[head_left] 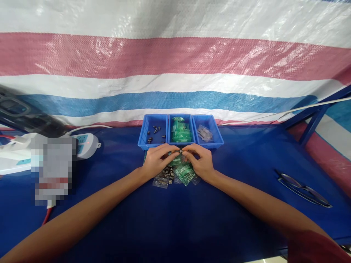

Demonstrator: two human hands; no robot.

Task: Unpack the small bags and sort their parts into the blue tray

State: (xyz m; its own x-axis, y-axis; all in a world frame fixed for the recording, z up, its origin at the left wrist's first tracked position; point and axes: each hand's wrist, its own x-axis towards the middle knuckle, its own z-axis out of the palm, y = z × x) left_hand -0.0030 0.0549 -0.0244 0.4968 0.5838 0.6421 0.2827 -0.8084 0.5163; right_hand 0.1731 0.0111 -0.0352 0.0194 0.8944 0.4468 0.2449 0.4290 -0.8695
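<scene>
Sleeve, maroon (315, 248): 1 pc, R arm, lower R corner, closest to view; both forearms otherwise bare.

L hand (157, 159): thumb + fingertips pinched on one side of a small dark screw (181, 151), held up over the pile, just in front of the bins.

R hand (202, 160): thumb + index pinched on opp. side, same item; tips of both hands nearly meeting. Exact shape too small to tell; "screw" is my best reading from where I stand.

Pile, under & between hands, on navy tabletop (170, 223): loose dark screws (170, 181), clear bag of small parts (160, 182), green bag (184, 173), more bags partly hidden.

Bins, blue plastic, 3, in a row: L bin (140, 141) w/ a few dark pcs; mid. bin w/ green packets (181, 128); R bin (218, 138) w/ clear packets (204, 133).

Handling note (judgement): light pinch, tips only; keep item low over pile so a drop doesn't roll far; steady wrists; keep knuckles off the thin bags, which could slide or snag; turn item slowly for a clear look.

Misc.: eyeglasses (304, 188), far R; white power strip (87, 144), L; striped tarp (175, 56), behind.
</scene>
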